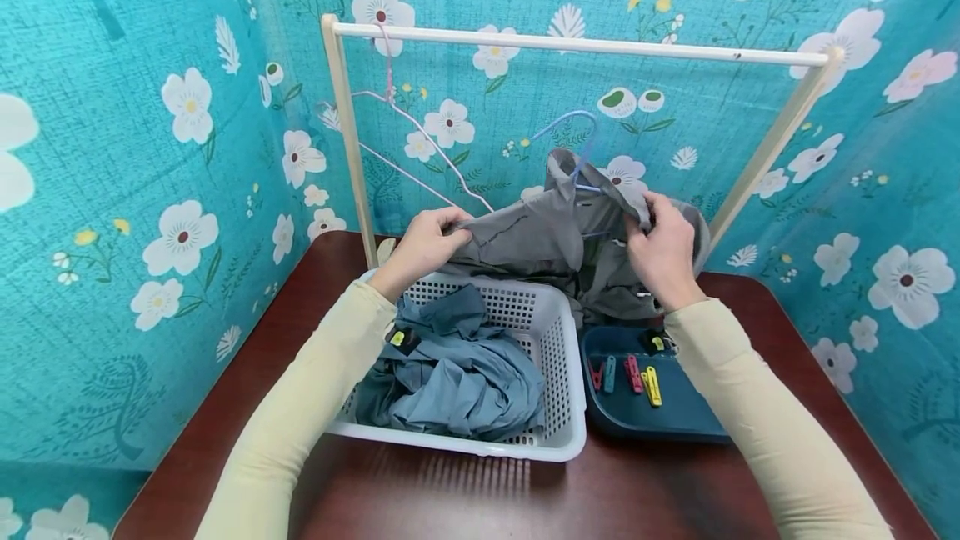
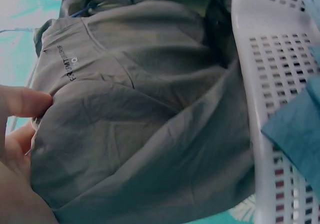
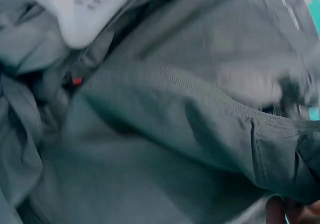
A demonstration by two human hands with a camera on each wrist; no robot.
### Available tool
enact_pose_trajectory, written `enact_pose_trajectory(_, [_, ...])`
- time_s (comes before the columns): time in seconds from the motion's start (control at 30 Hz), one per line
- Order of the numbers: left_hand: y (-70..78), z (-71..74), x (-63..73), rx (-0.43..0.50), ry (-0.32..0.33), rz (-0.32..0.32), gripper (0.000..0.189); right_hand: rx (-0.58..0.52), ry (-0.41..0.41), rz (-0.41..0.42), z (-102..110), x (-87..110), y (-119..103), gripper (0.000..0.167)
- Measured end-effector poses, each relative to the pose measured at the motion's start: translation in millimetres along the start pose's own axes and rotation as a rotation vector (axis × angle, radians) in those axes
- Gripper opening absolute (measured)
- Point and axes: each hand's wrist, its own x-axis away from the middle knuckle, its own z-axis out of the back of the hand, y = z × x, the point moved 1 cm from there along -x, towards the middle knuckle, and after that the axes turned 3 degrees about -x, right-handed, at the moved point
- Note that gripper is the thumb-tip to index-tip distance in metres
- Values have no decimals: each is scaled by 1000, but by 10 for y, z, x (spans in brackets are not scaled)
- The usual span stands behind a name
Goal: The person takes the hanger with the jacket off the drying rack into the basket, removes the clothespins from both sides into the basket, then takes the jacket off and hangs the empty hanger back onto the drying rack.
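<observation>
Table (image 1: 420,502): dark reddish-brown top, glossy; a patterned shadow is cast on it in front of the white perforated plastic basket (image 1: 557,377).

Sleeves (image 1: 296,407): two, pale cream, extended to either side of the basket's middle; a small black wrist device (image 1: 405,341) is worn at each cuff.

Basket contents: blue-grey cloth (image 1: 465,386), crumpled, heaped mostly in the left and middle parts.

Tray (image 1: 652,429): dark blue plastic, set just right of the basket. Four clothespins are held in it: red (image 1: 596,377), teal (image 1: 609,374), a second red (image 1: 633,374) and yellow (image 1: 652,386).

Left hand (image 1: 429,242): placed above the basket's far rim; the edge of a grey garment (image 1: 525,232) is pinched between thumb and fingers.

Right hand (image 1: 666,247): placed beyond the basket, to its right; another edge of the garment is gripped, thumb against fingers.

Garment: draped behind the basket and spread rightward. Dark lettering is printed on it; it cannot be read in full.

Blue hanger (image 1: 576,114): partly covered by the garment, hook uppermost, right of the basket.

Pink hanger (image 1: 389,77): hung behind the basket's left half from a white rail (image 1: 570,43), which is carried by two pale wooden posts (image 1: 351,140).

Backdrop (image 1: 187,23): turquoise fabric, printed with white flowers, seen behind and on both sides.
</observation>
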Motion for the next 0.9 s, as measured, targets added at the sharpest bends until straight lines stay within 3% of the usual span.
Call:
enact_pose_trajectory(0.1, [-56,58,13,17,-2,19,15,30,8,21,52,-43,105,22])
enact_pose_trajectory(0.2, [-115,116,19,39,-14,45,16,44,-36,-22,106,-65,179,20])
enact_pose_trajectory(0.4, [-225,183,15,54,-59,64,15,9,-239,-106,201,-105,288,33])
enact_pose_trajectory(0.57, [-280,219,27,66,-114,21,16,-48,-389,-152,284,-132,366,45])
enact_pose_trajectory(0.67, [-296,238,38,-22,-120,-29,21,-61,-439,-178,315,-141,387,48])
enact_pose_trajectory(0.8, [-274,236,45,-175,-67,-85,23,-80,-507,-210,326,-141,362,54])
enact_pose_trajectory(0.9, [-202,197,37,-210,-38,-114,17,-100,-545,-227,327,-131,321,56])
